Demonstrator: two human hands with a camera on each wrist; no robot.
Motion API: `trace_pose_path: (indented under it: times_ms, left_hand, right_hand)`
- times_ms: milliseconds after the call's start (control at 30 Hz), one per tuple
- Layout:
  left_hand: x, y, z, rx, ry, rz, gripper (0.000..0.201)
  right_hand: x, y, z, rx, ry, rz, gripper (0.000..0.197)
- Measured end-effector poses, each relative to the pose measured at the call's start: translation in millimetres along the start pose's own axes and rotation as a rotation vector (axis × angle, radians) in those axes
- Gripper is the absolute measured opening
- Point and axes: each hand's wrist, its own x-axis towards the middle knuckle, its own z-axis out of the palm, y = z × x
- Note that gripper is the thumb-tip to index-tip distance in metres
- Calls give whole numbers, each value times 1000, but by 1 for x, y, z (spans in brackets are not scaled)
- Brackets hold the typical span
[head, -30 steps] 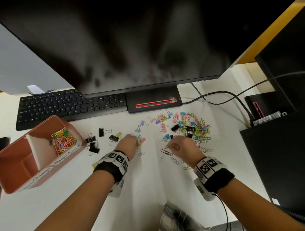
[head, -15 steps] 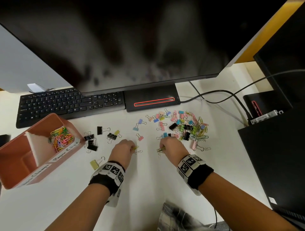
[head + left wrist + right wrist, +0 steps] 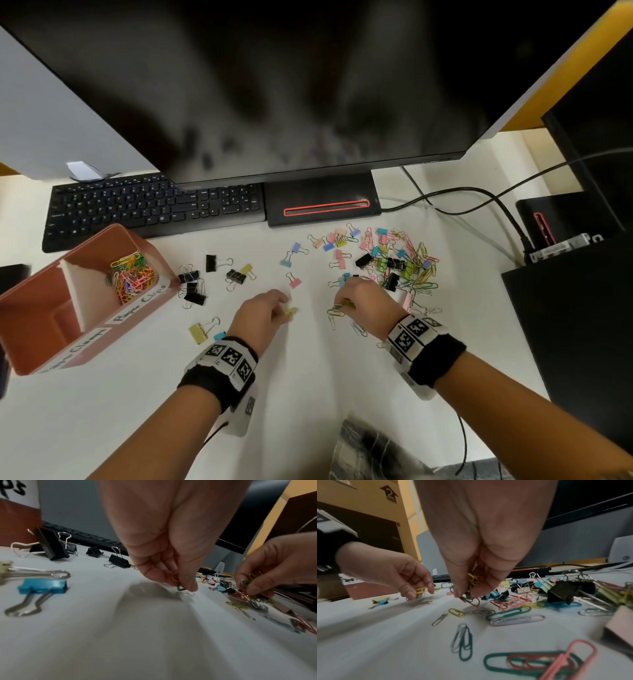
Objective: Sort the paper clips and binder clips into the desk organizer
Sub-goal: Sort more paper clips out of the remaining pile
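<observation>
A pink desk organizer stands at the left; its far compartment holds coloured paper clips. A mixed pile of paper clips and binder clips lies right of centre. My left hand hangs just above the desk and pinches a few paper clips, yellow and green ones. My right hand holds a bunch of coloured paper clips at the pile's near edge, its fingertips touching a red one on the desk. Loose paper clips lie below it.
Black binder clips lie beside the organizer; a yellow binder clip and a blue binder clip lie left of my left wrist. Behind are a keyboard, a monitor stand and cables. A black box stands at the right.
Both hands have drawn back toward me from the clips. The right hand has gathered paper clips at the pile's near edge; the left holds paper clips just off the desk.
</observation>
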Motion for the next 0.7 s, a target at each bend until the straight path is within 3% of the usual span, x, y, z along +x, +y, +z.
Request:
trace_pose_path:
  times_ms: [167, 600, 700]
  left_hand:
    - [4, 4, 12, 97, 12, 15, 19]
    - [20, 2, 16, 387, -81, 34, 16]
    - [21, 3, 14, 354, -86, 18, 23]
  right_hand:
    - [-11, -10, 9, -31, -60, -78, 20]
    - [3, -10, 31, -165, -4, 54, 21]
    - [4, -13, 30, -166, -16, 70, 25]
